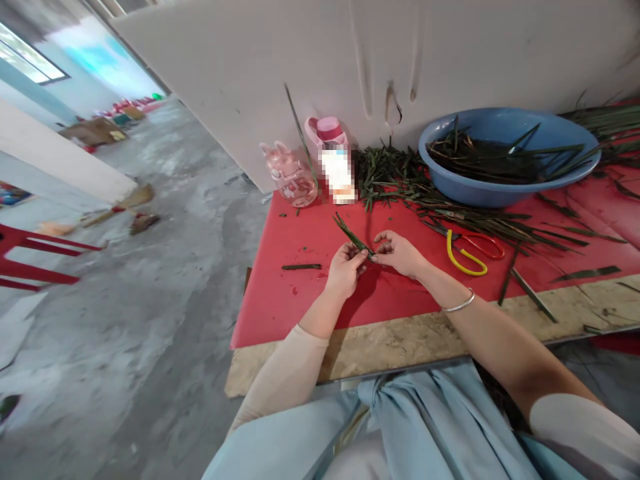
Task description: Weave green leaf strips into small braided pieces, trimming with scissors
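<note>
A small bundle of dark green leaf strips [349, 231] slants up and left from between my two hands, above the red table cover [280, 307]. My left hand [346, 268] pinches its lower end between thumb and fingers. Close beside it, my right hand [397, 253] pinches the same end, its fingertips almost touching my left thumb. Exactly how the strips cross under my fingers is too small to make out. To the left lies a short dark strip [301, 267]. Scissors with one yellow and one red handle [467, 260] rest to the right.
A blue basin [500, 193] holding leaf strips stands at the back right, beside a heap of cut strips [387, 173]. Against the white panel [280, 53] are a clear pink bottle [295, 180] and a pink bottle [327, 128]. A red chair [40, 253] is at left.
</note>
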{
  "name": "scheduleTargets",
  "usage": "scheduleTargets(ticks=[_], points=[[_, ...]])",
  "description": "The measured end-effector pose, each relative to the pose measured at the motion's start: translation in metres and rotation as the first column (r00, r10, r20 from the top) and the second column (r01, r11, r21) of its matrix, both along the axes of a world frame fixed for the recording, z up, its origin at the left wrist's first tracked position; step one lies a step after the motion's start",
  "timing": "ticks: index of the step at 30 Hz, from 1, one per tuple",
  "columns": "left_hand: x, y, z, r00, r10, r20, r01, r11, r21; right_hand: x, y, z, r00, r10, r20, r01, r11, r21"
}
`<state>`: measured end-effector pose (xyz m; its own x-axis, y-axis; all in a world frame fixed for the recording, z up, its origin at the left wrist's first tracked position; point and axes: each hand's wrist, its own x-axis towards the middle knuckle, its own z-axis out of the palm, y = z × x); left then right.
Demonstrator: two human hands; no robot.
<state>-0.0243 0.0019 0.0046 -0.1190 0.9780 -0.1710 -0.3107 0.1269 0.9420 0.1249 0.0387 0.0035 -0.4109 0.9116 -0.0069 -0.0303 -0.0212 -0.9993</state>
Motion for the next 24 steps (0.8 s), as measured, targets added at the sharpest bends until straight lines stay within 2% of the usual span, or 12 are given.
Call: scheduleTargets(ticks=[2,4,7,9,11,15,18,21,24], points=[[0.001,0.000,-0.002,1.000,0.015,-0.023,-0.014,0.999,0.041,0.000,0.000,0.000,1.000,0.017,-0.025,-0.019,0.995,-0.094],[0.003,-0.002,-0.004,0.998,0.028,-0.064,-0.024,0.997,0.068,0.001,0.000,-0.001,0.998,0.039,0.051,-0.032,0.992,-0.126],[0.007,-0.003,-0.004,0.990,0.080,-0.112,-0.072,0.995,0.072,0.002,0.001,-0.003,0.990,-0.011,0.143,0.014,1.000,-0.025],[0.010,-0.004,-0.002,0.986,0.127,-0.105,-0.123,0.991,0.049,0.000,0.001,-0.003,0.989,-0.070,0.132,0.064,0.997,0.048],[0.011,-0.004,0.002,0.987,0.152,-0.055,-0.152,0.988,0.001,-0.002,-0.001,-0.002,0.991,-0.076,0.105,0.072,0.997,0.041],[0.010,-0.001,0.007,0.979,0.181,0.094,-0.173,0.982,-0.080,-0.004,-0.005,0.004,0.996,0.033,0.080,-0.033,0.999,-0.004],[0.005,0.004,0.006,0.969,0.192,0.154,-0.187,0.981,-0.043,0.002,-0.004,0.008,0.987,0.129,0.097,-0.129,0.992,-0.005],[0.001,0.007,0.004,0.978,0.146,0.151,-0.148,0.989,0.005,0.009,-0.001,0.009,0.975,0.182,0.127,-0.174,0.982,-0.070],[0.003,0.007,0.000,0.988,0.124,0.096,-0.126,0.992,0.017,0.011,0.000,0.009,0.969,0.175,0.171,-0.158,0.982,-0.107]])
